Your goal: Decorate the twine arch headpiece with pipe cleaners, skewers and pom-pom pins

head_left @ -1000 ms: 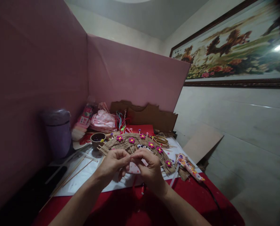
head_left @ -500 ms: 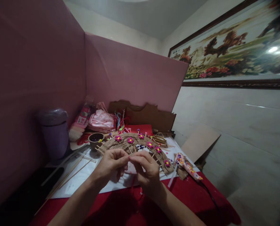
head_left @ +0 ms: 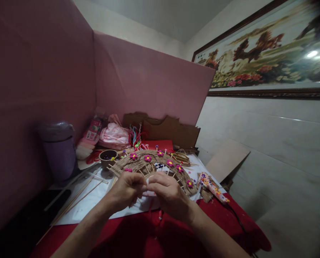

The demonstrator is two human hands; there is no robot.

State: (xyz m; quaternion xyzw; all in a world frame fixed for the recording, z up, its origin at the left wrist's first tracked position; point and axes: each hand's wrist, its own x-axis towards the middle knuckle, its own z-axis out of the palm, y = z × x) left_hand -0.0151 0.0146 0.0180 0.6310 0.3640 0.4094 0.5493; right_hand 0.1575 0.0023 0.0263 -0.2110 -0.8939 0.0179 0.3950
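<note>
Far left, purple bin [head_left: 59,157]: upright, clear plastic over its top; no writing shows.
Pink package [head_left: 93,132]: a pale label with dark characters, too small to read, so no brand can be named.
Dark bowl [head_left: 108,157]: beside the band's left end, dark contents, no marking in sight.
Left hand [head_left: 125,190]: fingers curled, thumb drawn tight against them; whether a small piece sits in that pinch I cannot tell.
Arched band [head_left: 140,159]: brown, cord-like, resting over the white sheet [head_left: 80,213] just beyond the fingers; its covering looks largely done.
Pink flowers [head_left: 170,163]: yellow-centred, spaced along the band; this decoration seems well advanced.
Pale sticks [head_left: 174,176]: bare ends along the inner edge, perhaps the part left to finish.
Right hand [head_left: 169,191]: fingers bent together, tips meeting the left hand's; its thumb is hidden, so I cannot tell how closed it is or what it holds.
Floral tool [head_left: 213,188]: lying with a dark cord, unlabelled as far as shows.
Framed picture [head_left: 257,61]: horses; small upper-left marks, unreadable.
</note>
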